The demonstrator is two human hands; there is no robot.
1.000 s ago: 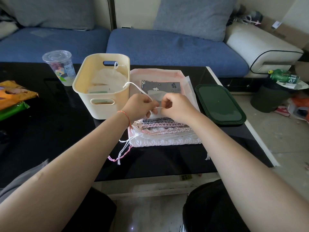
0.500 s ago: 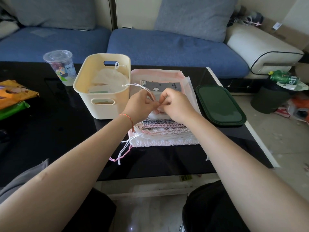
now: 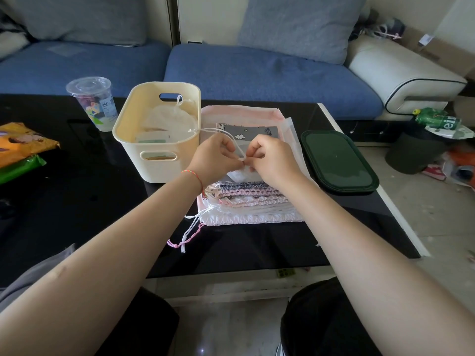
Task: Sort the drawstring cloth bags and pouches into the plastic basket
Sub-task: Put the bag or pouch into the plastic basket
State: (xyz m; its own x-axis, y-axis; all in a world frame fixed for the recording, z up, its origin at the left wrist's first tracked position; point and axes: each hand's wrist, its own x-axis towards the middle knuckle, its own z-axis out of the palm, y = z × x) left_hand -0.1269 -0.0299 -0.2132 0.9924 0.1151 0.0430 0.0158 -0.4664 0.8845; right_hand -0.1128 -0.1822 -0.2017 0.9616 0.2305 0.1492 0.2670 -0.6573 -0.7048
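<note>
flanking the pouches [image 3: 246, 201]: basket [image 3: 156, 160], green lid [image 3: 339, 160].

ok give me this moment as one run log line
left hand: pinches white drawstring | right hand: pinches small white pouch | both: above stacked cloth bags | cream plastic basket: holds pouches

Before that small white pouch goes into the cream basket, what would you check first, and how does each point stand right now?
1. Both hands on it: left hand and right hand pinch the small white pouch at its top. Ok.
2. Thin white drawstring free: it runs over the rim of the cream plastic basket. Not ok.
3. Room in the basket: a pale pouch lies inside, space remains above. Ok.
4. Pouch mouth drawn closed: hidden by fingers. Cannot tell.
5. Stack of folded cloth bags beneath lies flat on the black glass table. Ok.
</note>
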